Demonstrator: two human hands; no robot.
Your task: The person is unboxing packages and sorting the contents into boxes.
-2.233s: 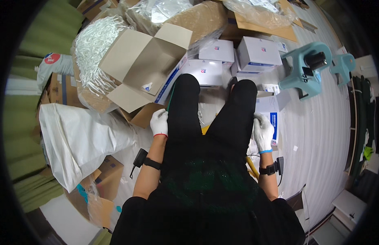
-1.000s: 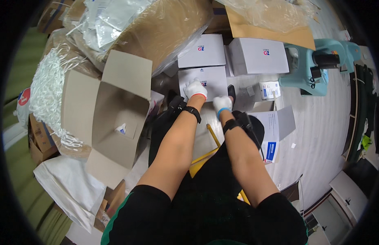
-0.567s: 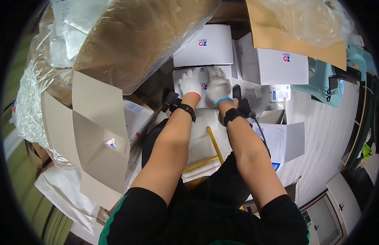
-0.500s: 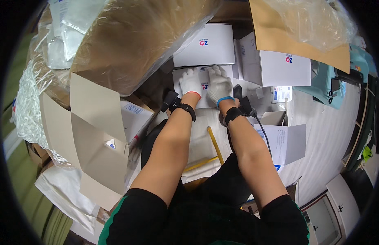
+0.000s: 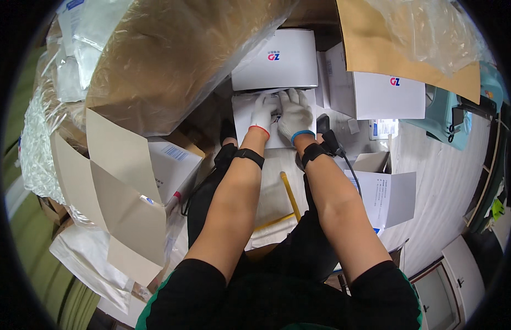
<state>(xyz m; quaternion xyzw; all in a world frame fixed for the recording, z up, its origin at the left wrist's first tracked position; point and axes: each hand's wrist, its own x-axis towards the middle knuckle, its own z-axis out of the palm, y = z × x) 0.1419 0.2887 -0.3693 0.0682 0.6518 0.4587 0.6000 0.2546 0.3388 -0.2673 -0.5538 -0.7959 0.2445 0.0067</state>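
Note:
Both hands wear white knit gloves and press on the top of a white carton (image 5: pixel 244 104) in front of me. My left hand (image 5: pixel 261 114), with a red cuff, lies on its middle-left part, fingers forward and thumb apart. Beside it my right hand (image 5: pixel 295 114), with a blue cuff, is laid on the right part, fingers stretched toward the far edge. No object shows in either hand. Just beyond stands another white carton (image 5: pixel 283 69), its printed face toward me. Black straps circle both wrists.
At the right are a white carton (image 5: pixel 389 98) under a brown cardboard flap (image 5: pixel 409 60), and an opened white box (image 5: pixel 371 192). An opened large carton with raised flaps (image 5: pixel 120 165) stands left. Plastic film (image 5: pixel 173 60) covers cardboard at the far left. A yellow bar (image 5: pixel 290 192) lies below my hands.
My left hand has shifted slightly to the right, its thumb now nearer my right hand. My right hand stays almost in place on the carton. The whole view has tilted slightly.

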